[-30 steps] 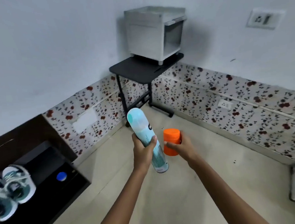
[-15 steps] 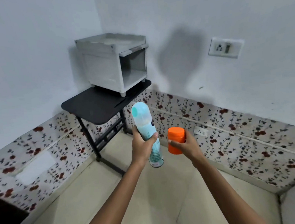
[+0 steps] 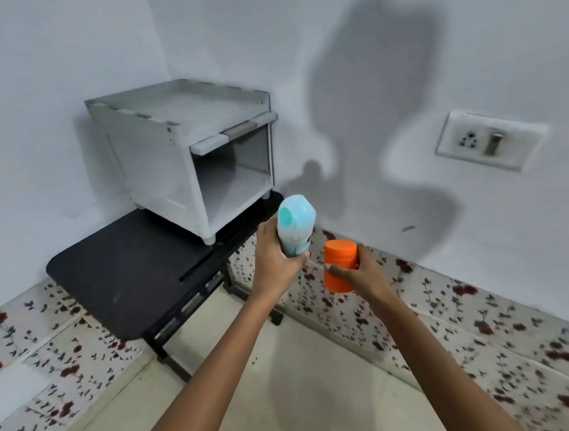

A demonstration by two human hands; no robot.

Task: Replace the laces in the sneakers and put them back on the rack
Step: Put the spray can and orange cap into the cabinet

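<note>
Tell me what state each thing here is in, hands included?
Left hand: grips the can.
Can: held in the air, tilted.
Right hand: holds the orange container.
Orange container: in the air beside the can, not touching it.
Cabinet: stands on the table, front open, nothing visible inside.
Socket: nothing plugged in.

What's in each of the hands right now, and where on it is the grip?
The left hand grips the spray can around its body, below the top. The right hand holds the orange cap by its side.
</note>
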